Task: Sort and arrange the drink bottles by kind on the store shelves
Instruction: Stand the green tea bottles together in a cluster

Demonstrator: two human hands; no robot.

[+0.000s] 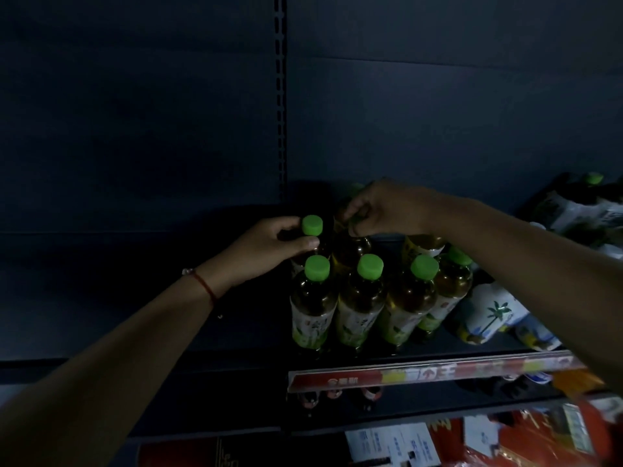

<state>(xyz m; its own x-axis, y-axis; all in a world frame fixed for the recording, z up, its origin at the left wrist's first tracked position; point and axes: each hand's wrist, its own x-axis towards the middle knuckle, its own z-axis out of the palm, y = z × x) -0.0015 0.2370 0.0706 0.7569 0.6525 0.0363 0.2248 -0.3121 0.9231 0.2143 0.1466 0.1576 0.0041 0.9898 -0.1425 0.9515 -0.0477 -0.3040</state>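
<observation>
Several green-capped tea bottles with amber liquid and white-green labels stand in rows on a dark shelf. My left hand grips the neck of a back-row bottle just under its green cap. My right hand pinches the top of the neighbouring back-row bottle, hiding its cap. Another bottle stands behind on the right, its cap hidden by my right arm.
White packs with a palm-tree print lie to the right of the bottles. More green-capped bottles sit at far right. A red price strip edges the shelf; red-capped bottles and red packages are below. A slotted upright divides the back panel.
</observation>
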